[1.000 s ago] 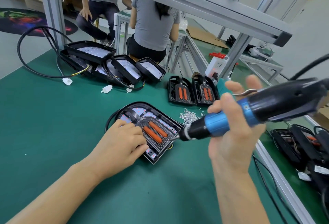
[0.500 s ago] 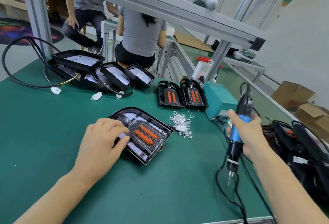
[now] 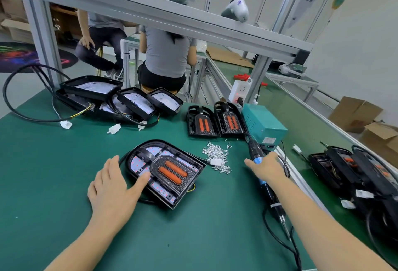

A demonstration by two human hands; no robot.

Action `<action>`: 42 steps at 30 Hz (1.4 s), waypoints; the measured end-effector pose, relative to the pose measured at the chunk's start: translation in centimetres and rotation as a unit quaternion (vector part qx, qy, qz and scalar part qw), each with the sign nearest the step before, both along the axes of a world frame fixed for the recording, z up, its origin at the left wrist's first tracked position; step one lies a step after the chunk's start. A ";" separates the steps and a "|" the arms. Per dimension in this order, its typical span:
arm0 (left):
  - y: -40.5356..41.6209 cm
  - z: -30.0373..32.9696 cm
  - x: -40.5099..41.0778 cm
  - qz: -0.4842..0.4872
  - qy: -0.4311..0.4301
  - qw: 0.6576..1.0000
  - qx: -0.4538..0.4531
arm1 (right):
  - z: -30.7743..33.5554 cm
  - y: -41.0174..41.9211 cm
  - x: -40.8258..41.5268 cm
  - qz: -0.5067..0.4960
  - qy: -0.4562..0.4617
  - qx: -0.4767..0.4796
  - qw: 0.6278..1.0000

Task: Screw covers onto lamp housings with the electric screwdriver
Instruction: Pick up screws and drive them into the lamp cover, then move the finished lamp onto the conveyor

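Observation:
A black lamp housing [image 3: 137, 162] with a white LED board lies mid-table, and a dark cover with two orange lenses [image 3: 172, 170] sits in it. My left hand [image 3: 112, 186] lies flat on the green mat, its straight fingers touching the housing's left rim. The electric screwdriver [image 3: 269, 191], blue-gripped with a black body, lies on the mat at the right, tip toward me. My right hand [image 3: 267, 168] is wrapped over its blue grip. A pile of small silver screws [image 3: 216, 155] sits between the housing and the screwdriver.
Two more orange-lens covers [image 3: 202, 123] stand at the back beside a teal power box [image 3: 263, 126]. Open housings with cables [image 3: 120, 100] are stacked back left. More lamps [image 3: 355, 169] lie off the right edge. Two people sit behind the bench frame.
My right hand swung the screwdriver away from the housing, down to the right, and laid it on the mat. My left hand went from curled on the housing to flat beside it.

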State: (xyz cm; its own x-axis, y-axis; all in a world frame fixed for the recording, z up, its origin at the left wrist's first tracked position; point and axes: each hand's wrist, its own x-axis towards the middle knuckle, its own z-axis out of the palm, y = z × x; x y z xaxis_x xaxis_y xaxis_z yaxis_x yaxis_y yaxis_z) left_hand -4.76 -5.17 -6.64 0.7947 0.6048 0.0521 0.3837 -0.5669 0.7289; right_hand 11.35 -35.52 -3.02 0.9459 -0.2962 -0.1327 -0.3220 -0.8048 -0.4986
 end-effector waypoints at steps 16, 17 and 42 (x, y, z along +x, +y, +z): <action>-0.3 -1.0 -0.4 -0.010 -0.020 0.996 0.081 | 0.4 0.7 0.5 0.064 0.009 -0.088 0.994; -0.2 -1.0 -0.4 -0.010 -0.018 0.997 0.080 | 0.2 0.8 0.3 0.069 0.014 -0.090 0.993; -1.1 -0.6 -1.8 -0.026 0.113 0.981 0.153 | 0.4 12.9 -4.5 0.325 0.051 0.073 0.941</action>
State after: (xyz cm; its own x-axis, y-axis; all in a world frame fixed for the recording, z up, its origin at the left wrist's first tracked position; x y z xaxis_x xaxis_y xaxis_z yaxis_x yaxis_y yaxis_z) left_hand -6.55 -6.26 -7.22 0.8360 0.5470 0.0438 0.4809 -0.7686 0.4219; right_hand 6.89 -22.59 -2.61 0.9010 0.3700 -0.2265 0.1636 -0.7733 -0.6126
